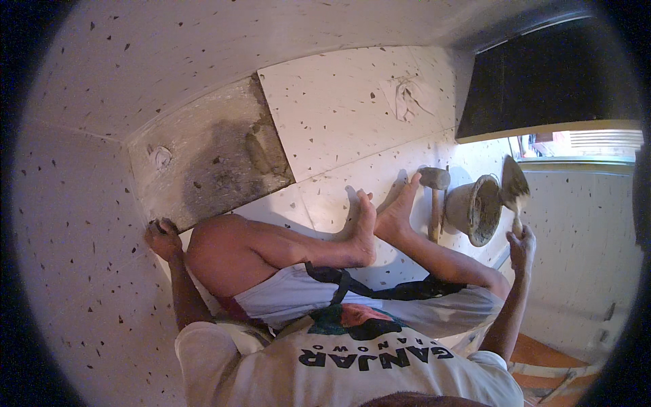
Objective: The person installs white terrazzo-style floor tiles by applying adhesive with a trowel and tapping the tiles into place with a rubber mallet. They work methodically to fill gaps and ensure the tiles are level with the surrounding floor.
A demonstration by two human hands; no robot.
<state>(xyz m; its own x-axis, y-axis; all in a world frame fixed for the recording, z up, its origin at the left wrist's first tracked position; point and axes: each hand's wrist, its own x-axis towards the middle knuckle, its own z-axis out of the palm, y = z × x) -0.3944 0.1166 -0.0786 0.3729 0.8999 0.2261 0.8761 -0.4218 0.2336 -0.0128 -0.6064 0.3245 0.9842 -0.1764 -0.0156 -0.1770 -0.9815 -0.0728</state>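
Note:
My right hand (pixel 521 249) is closed round the pale handle of a trowel (pixel 515 184). The blade points upward beside a mortar-smeared bucket (pixel 464 207). Grey residue coats the bucket's rim and inside. On the left, my left hand (pixel 163 240) rests by the near corner of a bare, untiled patch (pixel 203 152), its dark-tipped fingers bent and slightly apart, with nothing visible in them. That patch is rough grey with a damp, darker area and a small pale lump. Pale speckled tiles (pixel 339 102) border it on the right.
A mallet (pixel 435 179) with a wooden handle lies between my foot (pixel 400 216) and the bucket. A crumpled white scrap (pixel 408 99) lies on the far tiles. Speckled walls enclose the left and far sides. A dark panel (pixel 542 78) stands at the far right, above a bright opening.

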